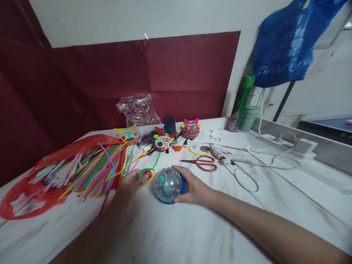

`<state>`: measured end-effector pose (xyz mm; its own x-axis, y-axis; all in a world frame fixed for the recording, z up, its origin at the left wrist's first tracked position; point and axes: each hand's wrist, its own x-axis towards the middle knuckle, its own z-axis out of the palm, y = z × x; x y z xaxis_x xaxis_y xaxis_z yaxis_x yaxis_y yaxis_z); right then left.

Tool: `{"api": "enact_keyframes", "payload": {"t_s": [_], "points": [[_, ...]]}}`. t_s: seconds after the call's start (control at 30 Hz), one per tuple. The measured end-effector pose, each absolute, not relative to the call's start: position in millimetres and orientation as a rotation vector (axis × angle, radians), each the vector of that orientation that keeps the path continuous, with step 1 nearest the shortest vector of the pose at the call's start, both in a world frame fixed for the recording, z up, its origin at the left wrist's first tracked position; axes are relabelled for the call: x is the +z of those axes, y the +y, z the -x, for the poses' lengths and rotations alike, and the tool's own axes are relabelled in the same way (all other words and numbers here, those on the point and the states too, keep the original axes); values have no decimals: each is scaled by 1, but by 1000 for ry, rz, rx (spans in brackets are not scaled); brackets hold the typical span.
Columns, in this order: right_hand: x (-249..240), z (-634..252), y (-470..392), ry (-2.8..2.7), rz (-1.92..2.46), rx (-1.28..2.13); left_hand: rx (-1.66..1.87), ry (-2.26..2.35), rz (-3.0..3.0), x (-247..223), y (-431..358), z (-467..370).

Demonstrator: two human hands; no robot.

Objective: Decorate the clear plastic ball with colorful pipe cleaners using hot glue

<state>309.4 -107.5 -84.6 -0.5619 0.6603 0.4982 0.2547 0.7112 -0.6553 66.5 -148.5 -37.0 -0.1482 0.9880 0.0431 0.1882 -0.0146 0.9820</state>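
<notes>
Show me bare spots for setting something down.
Widest: table in front of the ball, between left forearm and right forearm. Smaller: between right forearm and scissors. Crowded: left, with strips and a red bag; beyond the ball, with toys and glue gun.

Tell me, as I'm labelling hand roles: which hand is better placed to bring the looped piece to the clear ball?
Likely the left hand: it holds the looped piece beside the clear ball, while the right hand grips the ball's right side.
</notes>
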Motion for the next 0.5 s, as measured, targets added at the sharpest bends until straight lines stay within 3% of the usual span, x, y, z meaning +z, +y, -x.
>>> {"api": "enact_keyframes", "payload": {"t_s": [0.17, 0.3, 0.5], "points": [[-80, -312, -110, -2133, 675, 808, 1132, 1663, -1363, -35, -135, -51], [-80, -315, -107, -2094, 665, 902, 1314, 1901, -1669, -49, -127, -45], [-90, -308, -108, -2050, 583, 1055, 998, 1320, -1861, -68, -144, -64]]}}
